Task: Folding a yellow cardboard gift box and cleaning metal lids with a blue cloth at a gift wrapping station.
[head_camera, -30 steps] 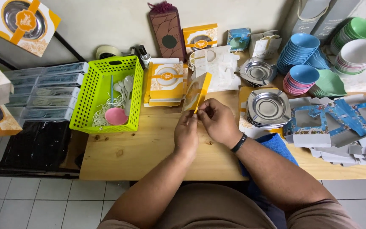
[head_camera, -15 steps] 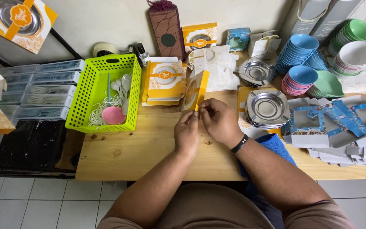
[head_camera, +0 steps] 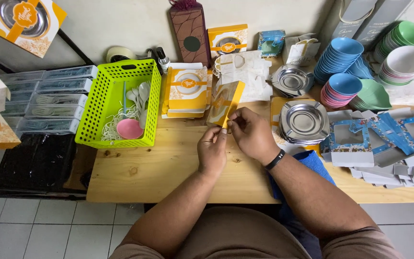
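A light wooden desk [head_camera: 168, 168] is being viewed from above, pushed against a pale wall [head_camera: 116, 24], with grey floor tiles [head_camera: 34, 228] showing at 7 o'clock. At the centre, a flat orange-and-white carton [head_camera: 225, 103] is being held tilted above the desk by both hands. The left hand [head_camera: 212, 151] is being kept closed, its fingertips pinching the carton's lower corner; the right hand [head_camera: 251, 132] is being kept curled, its thumb and fingers pinching the same lower edge just beside the left.

At 10 o'clock, a lime-green basket [head_camera: 97, 112] is being used to hold spoons and a pink disc [head_camera: 130, 128]. Just beside it, toward 11 o'clock, a stack of orange-and-white boxes [head_camera: 186, 91] is lying. At 2 o'clock, a stack of steel dishes [head_camera: 305, 120] is being kept close to the right hand, with blue bowls [head_camera: 339, 55] stacked beyond it and green and white bowls [head_camera: 401, 48] at the far right. At 3 o'clock, flat blue patterned cartons [head_camera: 374, 136] are piled. Clear cutlery packs [head_camera: 49, 103] are lying at 9 o'clock.
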